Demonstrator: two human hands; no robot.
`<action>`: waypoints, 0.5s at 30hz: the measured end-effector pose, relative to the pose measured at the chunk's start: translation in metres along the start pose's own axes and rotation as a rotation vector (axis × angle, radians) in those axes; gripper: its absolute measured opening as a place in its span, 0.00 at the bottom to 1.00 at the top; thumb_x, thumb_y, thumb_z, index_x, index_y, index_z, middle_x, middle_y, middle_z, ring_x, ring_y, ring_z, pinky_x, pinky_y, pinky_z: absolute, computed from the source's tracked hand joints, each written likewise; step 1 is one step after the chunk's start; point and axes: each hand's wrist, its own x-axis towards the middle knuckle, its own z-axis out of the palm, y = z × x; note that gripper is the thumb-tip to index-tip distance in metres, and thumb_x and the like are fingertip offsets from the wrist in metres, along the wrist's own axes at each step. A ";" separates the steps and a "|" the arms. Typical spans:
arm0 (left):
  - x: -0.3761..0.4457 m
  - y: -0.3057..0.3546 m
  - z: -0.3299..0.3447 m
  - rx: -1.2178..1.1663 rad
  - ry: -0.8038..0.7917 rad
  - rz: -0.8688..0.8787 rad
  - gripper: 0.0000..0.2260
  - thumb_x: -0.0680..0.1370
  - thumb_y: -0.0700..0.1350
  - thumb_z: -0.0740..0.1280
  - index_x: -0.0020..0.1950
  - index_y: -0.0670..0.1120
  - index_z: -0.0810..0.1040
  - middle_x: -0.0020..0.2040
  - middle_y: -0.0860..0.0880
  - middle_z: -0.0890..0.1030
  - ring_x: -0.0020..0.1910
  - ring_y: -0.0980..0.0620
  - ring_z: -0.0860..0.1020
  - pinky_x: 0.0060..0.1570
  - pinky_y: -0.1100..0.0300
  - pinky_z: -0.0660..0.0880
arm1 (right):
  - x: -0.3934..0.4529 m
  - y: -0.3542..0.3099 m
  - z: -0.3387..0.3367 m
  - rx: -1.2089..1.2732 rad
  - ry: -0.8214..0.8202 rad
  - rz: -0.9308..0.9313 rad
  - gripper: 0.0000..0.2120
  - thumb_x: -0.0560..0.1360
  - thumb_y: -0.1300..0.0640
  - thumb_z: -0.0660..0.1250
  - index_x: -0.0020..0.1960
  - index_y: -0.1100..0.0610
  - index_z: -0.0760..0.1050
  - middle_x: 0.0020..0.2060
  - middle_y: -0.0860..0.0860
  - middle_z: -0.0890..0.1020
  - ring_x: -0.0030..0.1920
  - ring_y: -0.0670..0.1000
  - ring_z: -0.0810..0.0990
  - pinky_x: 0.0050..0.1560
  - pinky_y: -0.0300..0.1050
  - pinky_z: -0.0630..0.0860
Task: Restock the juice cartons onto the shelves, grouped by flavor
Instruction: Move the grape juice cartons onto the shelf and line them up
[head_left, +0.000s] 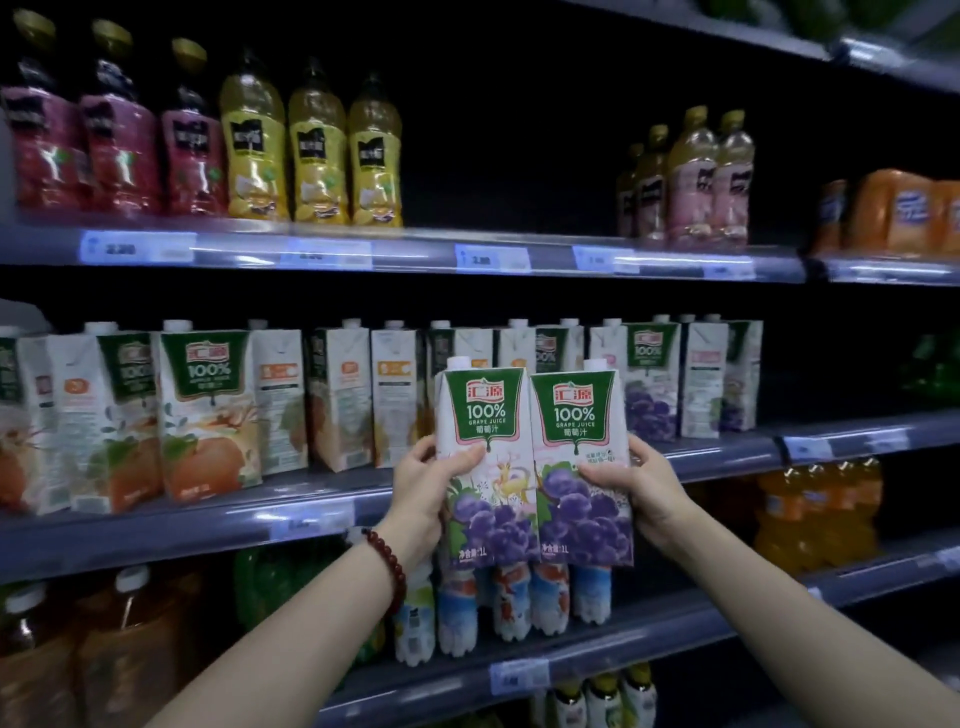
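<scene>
Two tall, rectangular grape cartons are held upright, side by side and touching, in front of the middle shelf (208, 525). Both are smooth printed cardboard with a green label on top, purple grapes below and a white screw cap. The left hand (423, 491) grips the left carton (488, 467), thumb across its face and fingers curled round its left edge; a red bead bracelet (389, 566) circles that wrist. The right hand (641, 493) grips the right carton (582, 467) the same way from the right side.

On the shelf behind stand more cartons of the same shape: orange-printed ones (208, 415) to the left, a few grape ones (649, 379) to the right. The top shelf carries three dark-red plastic bottles (119, 135) and three yellow ones (317, 150). Small white bottles (511, 603) stand on the shelf below the hands.
</scene>
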 end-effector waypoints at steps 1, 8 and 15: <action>0.000 -0.006 0.012 -0.009 -0.010 -0.016 0.21 0.66 0.35 0.76 0.57 0.40 0.76 0.47 0.40 0.85 0.40 0.43 0.85 0.32 0.55 0.80 | 0.000 -0.002 -0.014 -0.002 0.005 -0.002 0.31 0.57 0.69 0.77 0.59 0.63 0.75 0.48 0.61 0.85 0.45 0.59 0.86 0.41 0.48 0.82; -0.002 -0.054 0.105 -0.065 -0.044 -0.082 0.20 0.66 0.32 0.75 0.56 0.39 0.77 0.45 0.40 0.86 0.39 0.43 0.85 0.33 0.54 0.81 | 0.001 -0.016 -0.117 -0.005 -0.001 0.042 0.32 0.57 0.69 0.75 0.61 0.64 0.74 0.50 0.63 0.84 0.46 0.61 0.85 0.44 0.51 0.81; 0.000 -0.104 0.191 -0.092 -0.003 -0.105 0.24 0.65 0.32 0.76 0.58 0.39 0.76 0.46 0.39 0.85 0.39 0.43 0.85 0.37 0.53 0.82 | 0.005 -0.024 -0.216 -0.015 -0.023 0.118 0.31 0.58 0.67 0.77 0.60 0.61 0.74 0.48 0.60 0.85 0.46 0.60 0.86 0.45 0.54 0.81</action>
